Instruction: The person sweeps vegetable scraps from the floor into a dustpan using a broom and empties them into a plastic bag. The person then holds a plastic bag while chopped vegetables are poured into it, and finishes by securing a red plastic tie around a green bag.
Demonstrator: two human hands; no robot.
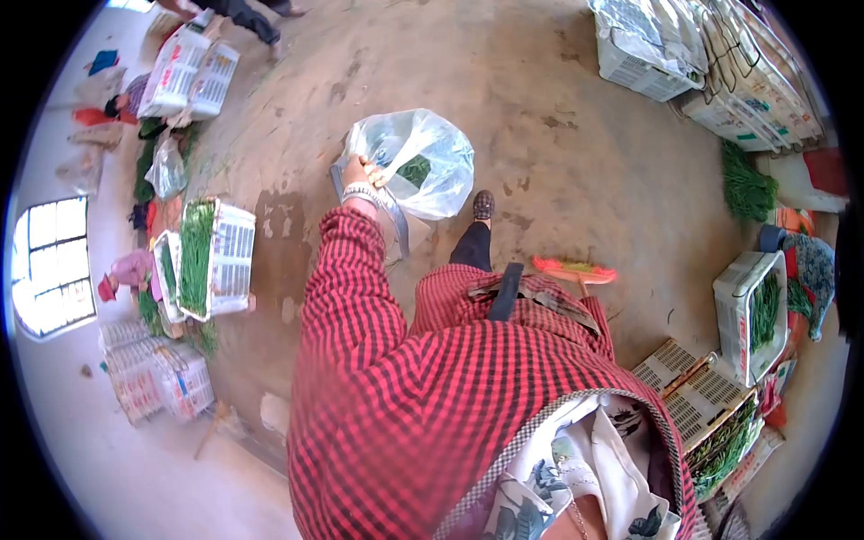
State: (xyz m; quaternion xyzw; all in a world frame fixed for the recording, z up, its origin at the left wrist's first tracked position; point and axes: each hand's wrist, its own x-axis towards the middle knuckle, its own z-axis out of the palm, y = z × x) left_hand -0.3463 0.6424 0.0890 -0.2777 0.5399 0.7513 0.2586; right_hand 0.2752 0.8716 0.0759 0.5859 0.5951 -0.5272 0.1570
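My left hand [362, 175] is closed around the gathered edge of a clear plastic bag [441, 148], held out in front of me. Some green leafy stuff [415, 169] shows through the bag. Just under my wrist is a pale object with a grey edge [396, 225], partly covered by the bag and my sleeve; its kind is unclear. My right hand is out of sight. Beside my checked clothing, on the right, is an orange-red broom head [573, 269], its handle running out of view behind the cloth.
White crates of green stalks [216, 261] stand on the left, near a seated person in pink [135, 270]. On the right are another white crate [751, 315], a green heap [745, 184] and stacked crates [648, 63]. Someone's legs [252, 20] show at upper left.
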